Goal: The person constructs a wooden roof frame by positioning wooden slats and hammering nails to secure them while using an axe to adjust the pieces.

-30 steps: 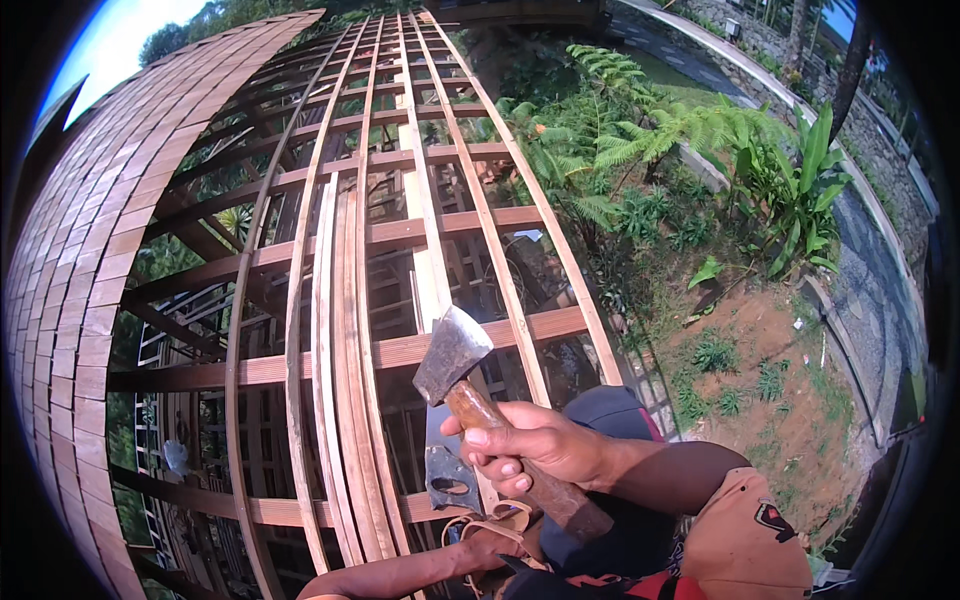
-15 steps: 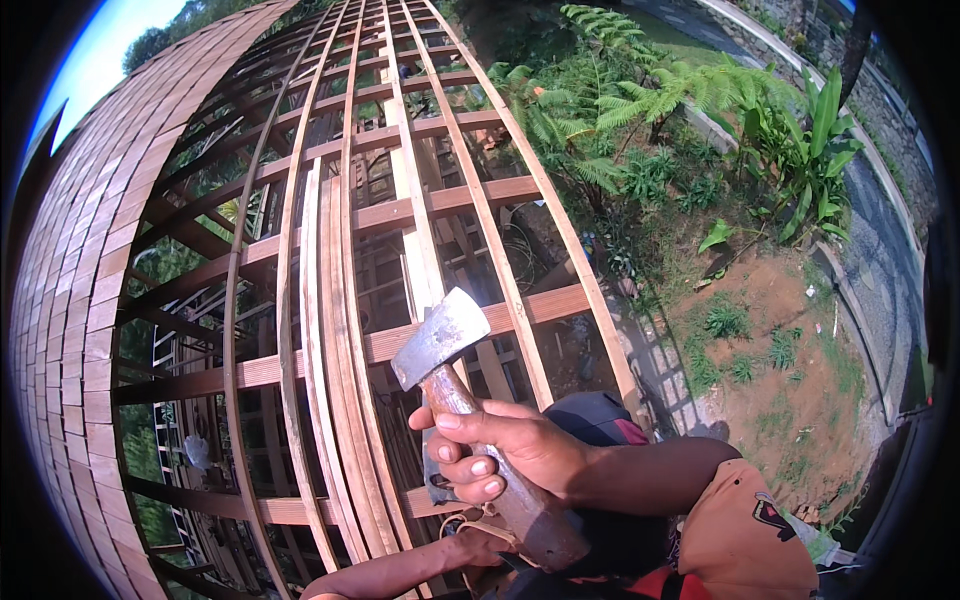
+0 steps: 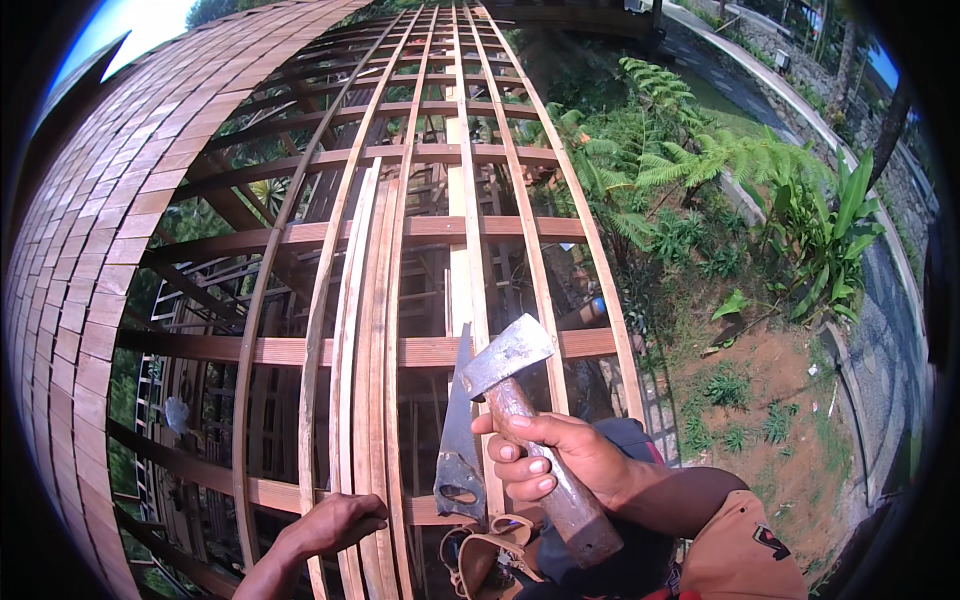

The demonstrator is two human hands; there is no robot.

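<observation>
Seen from above, a person's right hand [image 3: 585, 450] is wrapped firmly around the wooden handle of a hatchet [image 3: 515, 400]. The metal head sits just above the fist, up and to its left, with the cutting edge facing right; the handle's butt sticks out below the hand, toward the lower right. The left hand [image 3: 345, 522] is lower left of the hatchet and well apart from it, over some long wooden strips [image 3: 375, 420]. Its fingers are curled under; whether they grip anything, I cannot tell. Between the hands lies a handsaw [image 3: 458, 430], its handle toward the person, near a leather pouch [image 3: 472, 560]. Roof shingles [image 3: 110, 250] cover the left side; ferns [image 3: 720, 155] grow at right.
</observation>
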